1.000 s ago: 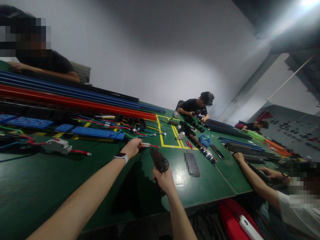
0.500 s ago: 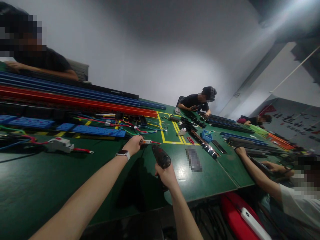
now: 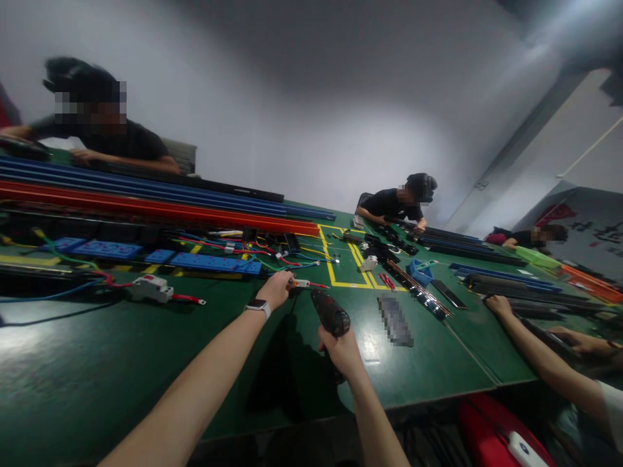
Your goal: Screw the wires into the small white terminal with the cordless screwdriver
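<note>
With my left hand (image 3: 277, 290), a watch on its wrist, I grip a small white circuit breaker (image 3: 302, 283) that has a short red wire (image 3: 320, 286) sticking out to the right. My fingers cover part of it. My right hand (image 3: 344, 351) is wrapped around the handle of a dark cordless drill (image 3: 329, 312). The drill's nose points at the breaker; whether the bit touches it cannot be made out. A similar breaker (image 3: 152, 288) with a red lead lies on the green table (image 3: 195, 344) to the left.
Blue socket strips (image 3: 217, 263) and coloured wires lie beyond my left hand, with long red rails (image 3: 160, 211) behind. A pixelated dark slab (image 3: 395, 321), red pliers (image 3: 387, 281) and a blue bin (image 3: 421, 271) are to the right. Co-workers sit around the table; one person's arm (image 3: 535, 344) reaches in at right.
The whole view has turned a little left, so everything sits further right. My hands keep about the same places by the breaker. The person at far left comes more into view.
</note>
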Available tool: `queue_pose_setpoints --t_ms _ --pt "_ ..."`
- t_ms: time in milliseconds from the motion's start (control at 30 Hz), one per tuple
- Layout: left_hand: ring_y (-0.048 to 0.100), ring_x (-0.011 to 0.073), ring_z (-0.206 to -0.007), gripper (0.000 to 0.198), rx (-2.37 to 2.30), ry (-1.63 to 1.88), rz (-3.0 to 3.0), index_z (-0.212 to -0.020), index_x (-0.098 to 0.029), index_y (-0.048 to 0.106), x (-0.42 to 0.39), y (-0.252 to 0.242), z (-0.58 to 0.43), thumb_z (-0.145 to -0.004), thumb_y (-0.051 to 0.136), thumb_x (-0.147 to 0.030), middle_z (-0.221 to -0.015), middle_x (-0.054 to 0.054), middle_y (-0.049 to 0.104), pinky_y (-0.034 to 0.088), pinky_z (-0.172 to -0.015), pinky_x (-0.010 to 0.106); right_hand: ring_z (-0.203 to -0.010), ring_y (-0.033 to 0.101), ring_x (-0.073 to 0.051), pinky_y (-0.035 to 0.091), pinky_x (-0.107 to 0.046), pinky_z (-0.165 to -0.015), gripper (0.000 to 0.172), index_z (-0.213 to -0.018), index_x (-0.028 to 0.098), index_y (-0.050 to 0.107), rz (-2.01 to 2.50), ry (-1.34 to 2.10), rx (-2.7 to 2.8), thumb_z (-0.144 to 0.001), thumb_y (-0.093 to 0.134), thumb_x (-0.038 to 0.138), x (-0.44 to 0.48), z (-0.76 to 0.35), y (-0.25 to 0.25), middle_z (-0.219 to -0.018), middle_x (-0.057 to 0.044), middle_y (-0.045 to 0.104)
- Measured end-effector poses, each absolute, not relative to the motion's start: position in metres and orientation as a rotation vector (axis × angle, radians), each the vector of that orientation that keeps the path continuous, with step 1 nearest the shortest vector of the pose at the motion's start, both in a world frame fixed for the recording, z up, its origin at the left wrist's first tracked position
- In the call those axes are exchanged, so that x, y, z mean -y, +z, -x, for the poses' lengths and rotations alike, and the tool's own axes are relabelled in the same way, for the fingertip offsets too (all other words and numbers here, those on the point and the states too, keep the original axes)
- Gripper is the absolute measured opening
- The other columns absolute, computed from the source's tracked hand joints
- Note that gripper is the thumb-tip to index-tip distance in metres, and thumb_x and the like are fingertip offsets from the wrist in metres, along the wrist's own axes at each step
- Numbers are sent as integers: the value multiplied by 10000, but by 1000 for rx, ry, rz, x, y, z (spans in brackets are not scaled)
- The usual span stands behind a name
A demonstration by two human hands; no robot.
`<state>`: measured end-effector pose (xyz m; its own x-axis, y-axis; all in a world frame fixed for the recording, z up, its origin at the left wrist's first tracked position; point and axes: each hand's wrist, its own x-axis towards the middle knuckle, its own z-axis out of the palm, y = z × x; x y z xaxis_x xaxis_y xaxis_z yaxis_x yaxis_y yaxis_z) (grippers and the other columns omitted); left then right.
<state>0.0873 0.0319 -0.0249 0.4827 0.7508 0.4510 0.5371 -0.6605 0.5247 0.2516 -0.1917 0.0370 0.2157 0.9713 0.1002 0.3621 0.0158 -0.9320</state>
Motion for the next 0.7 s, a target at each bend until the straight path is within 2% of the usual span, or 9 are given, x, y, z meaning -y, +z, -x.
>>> queue_pose_setpoints --t_ms 133,267,700 --pt "601 222 -985 255 -1102 962 -2406 -951 -188 655 -32 -23 -88 -794 564 -9 -973 87 664 468 -922 364 -571 591 -184 460 -296 -598 53 -768 223 566 1532 779 1305 -803 580 261 193 -251 41 -571 17 591" --pt "601 221 -977 213 -1093 953 -2409 -906 -187 640 -31 -23 -88 -811 550 -18 -952 87 659 467 -917 364 -582 577 -187 446 -298 -599 77 -722 235 552 1557 752 1308 -792 577 253 196 -248 46 -573 12 584" --pt "596 229 -992 192 -1094 931 -2417 -919 -194 624 -31 -23 -87 -822 553 -44 -991 95 657 465 -926 373 -579 592 -180 467 -287 -609 70 -717 235 556 1537 752 1320 -785 571 235 195 -249 46 -566 19 586"
